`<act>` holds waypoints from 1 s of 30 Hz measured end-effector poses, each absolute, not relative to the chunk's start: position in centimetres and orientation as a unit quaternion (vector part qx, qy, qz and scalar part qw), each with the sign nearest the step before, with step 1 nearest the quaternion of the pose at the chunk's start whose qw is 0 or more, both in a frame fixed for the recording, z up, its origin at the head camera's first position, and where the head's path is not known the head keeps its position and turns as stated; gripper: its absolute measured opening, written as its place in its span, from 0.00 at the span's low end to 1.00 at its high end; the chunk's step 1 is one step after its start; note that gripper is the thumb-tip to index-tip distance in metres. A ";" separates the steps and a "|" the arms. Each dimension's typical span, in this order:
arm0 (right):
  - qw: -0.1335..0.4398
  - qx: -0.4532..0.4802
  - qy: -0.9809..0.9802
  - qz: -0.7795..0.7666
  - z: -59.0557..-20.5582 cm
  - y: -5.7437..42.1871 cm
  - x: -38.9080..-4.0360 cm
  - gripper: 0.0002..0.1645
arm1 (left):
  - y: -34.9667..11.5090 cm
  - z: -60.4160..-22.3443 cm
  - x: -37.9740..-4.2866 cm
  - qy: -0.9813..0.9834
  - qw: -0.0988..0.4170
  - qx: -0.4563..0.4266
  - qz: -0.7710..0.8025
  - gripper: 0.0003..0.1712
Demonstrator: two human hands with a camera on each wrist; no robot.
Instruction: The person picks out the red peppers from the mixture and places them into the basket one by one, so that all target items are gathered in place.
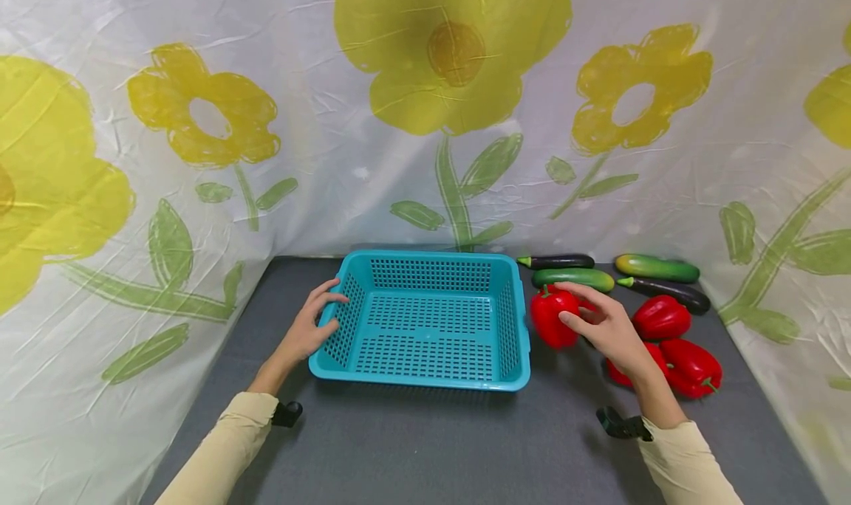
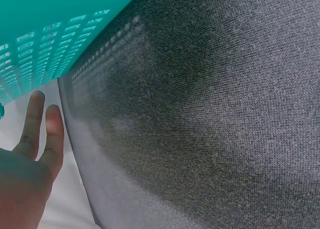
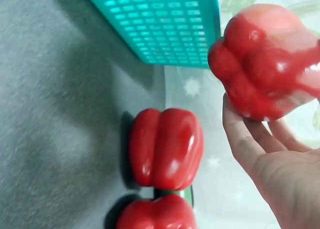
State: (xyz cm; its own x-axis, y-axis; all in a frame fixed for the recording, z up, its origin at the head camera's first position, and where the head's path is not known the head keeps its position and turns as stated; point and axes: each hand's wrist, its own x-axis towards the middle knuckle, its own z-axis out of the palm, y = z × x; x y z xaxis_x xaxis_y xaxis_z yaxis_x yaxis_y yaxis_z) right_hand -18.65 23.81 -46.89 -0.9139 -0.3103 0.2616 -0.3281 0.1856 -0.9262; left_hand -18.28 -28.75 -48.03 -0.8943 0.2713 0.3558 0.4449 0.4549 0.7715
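A teal plastic basket (image 1: 425,382) with slotted sides stands in the middle of the table, nothing inside it. At its left rim, my left hand (image 1: 312,328) holds the edge, fingertips over the rim; in the left wrist view two fingers (image 2: 53,134) extend below the basket wall (image 2: 45,49). My right hand (image 1: 608,331) grips a red bell pepper (image 1: 553,317) between thumb and fingers, raised just outside the basket's right side. The right wrist view shows this pepper (image 3: 270,64) lobed end first, with fingers (image 3: 242,134) beneath it.
On the right lie three more red bell peppers (image 1: 661,317). Behind them are a dark eggplant (image 1: 671,293) and a yellow-green zucchini (image 1: 657,267). Another eggplant (image 1: 561,261) and a green zucchini (image 1: 575,278) lie by the basket's back right corner. A flowered curtain (image 1: 319,195) backs the grey table (image 1: 425,446).
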 end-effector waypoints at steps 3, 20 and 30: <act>0.010 0.212 -0.766 0.607 -46.5 23.3 -18.9 0.32 | -28.7 -48.0 -18.3 -0.849 0.090 -0.211 -0.476 0.21; -0.013 0.183 -0.746 0.641 -45.0 21.3 -19.8 0.32 | -30.7 -52.0 -20.4 -0.847 0.094 -0.214 -0.477 0.21; -0.019 0.179 -0.733 0.656 -44.4 20.1 -20.6 0.42 | -29.4 -49.5 -19.0 -0.846 0.091 -0.214 -0.480 0.21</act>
State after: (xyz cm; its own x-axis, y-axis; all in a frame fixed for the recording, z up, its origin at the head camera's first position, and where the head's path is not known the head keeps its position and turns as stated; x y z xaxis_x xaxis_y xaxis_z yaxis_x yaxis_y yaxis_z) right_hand -20.62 20.11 -44.37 -0.9353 -0.2871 0.2068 -0.2371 0.0746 -0.9686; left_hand -18.98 -29.40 -49.50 -0.8919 0.2743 0.3596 0.4494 0.4486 0.7726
